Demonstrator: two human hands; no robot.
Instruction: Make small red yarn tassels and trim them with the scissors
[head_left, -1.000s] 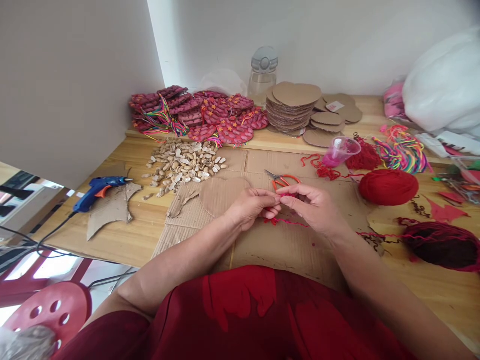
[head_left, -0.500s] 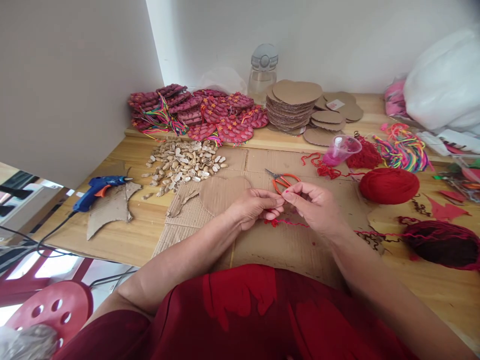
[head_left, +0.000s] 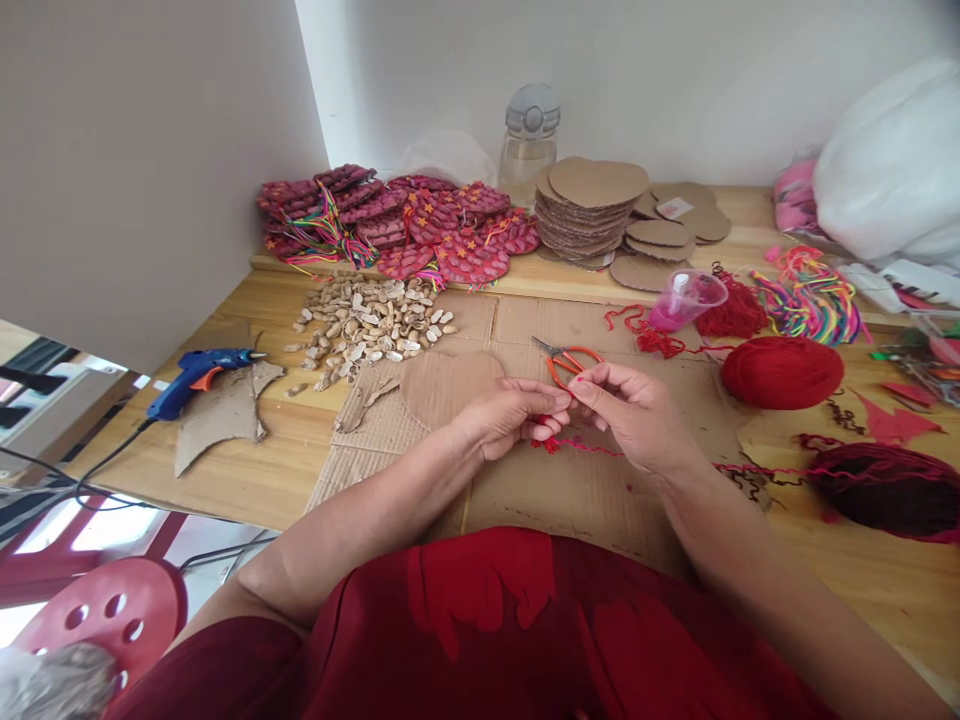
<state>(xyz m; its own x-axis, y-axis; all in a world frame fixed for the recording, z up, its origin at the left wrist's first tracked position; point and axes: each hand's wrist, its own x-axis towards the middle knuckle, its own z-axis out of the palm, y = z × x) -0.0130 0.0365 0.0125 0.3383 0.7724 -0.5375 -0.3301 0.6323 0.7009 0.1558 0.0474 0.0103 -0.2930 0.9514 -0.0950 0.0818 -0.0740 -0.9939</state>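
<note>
Counter of pale wood [head_left: 225, 490] carries a flat brown cardboard sheet [head_left: 540, 500]; over it, left hand [head_left: 517, 415] and right hand [head_left: 634, 415] meet beside orange-handled metal snips [head_left: 581, 354], fingertips together, pinching thin red yarn [head_left: 550, 446] that shows beneath the left.

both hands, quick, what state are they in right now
Left hand: closed, holding red yarn.
Right hand: pinched closed; what it grips is too small to tell.

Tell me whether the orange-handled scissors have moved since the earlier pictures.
No; judged against the cardboard heart, the scissors lie in the same place, to its right.
</note>
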